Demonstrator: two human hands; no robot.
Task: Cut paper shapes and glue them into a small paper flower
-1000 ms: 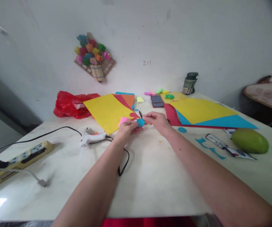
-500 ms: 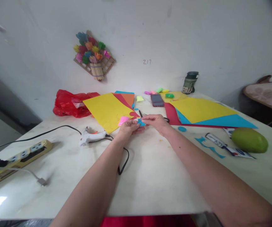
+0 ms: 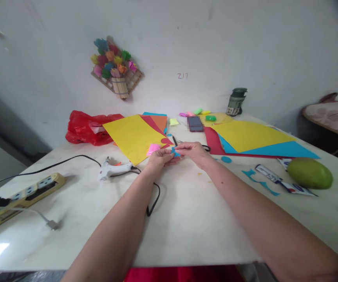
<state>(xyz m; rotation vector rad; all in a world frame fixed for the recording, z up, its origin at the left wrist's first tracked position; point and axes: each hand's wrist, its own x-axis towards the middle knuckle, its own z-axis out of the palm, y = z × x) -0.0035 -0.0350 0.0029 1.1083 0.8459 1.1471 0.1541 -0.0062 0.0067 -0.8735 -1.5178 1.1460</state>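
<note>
A small blue paper piece (image 3: 174, 152) is held between my two hands above the middle of the table. The fingers of my left hand (image 3: 160, 158) are closed on its left side. My right hand (image 3: 194, 152) pinches it at the upper right, partly covering it. Just left of my left hand lies a pink piece (image 3: 153, 149). Behind my hands are a dark pen-like tool (image 3: 174, 141) and red paper circles (image 3: 165, 141). A blue paper circle (image 3: 226, 159) lies to the right of my right hand.
A white glue gun (image 3: 114, 169) with a black cord and a power strip (image 3: 36, 190) are on the left. Yellow sheets (image 3: 251, 135), a phone (image 3: 195, 123) and a bottle (image 3: 236, 102) stand or lie behind. At right lie tubes (image 3: 268, 174) and a green fruit (image 3: 309, 173).
My right fingers have shifted very slightly left over the blue piece, and less of it shows. Both hands otherwise keep nearly the same place.
</note>
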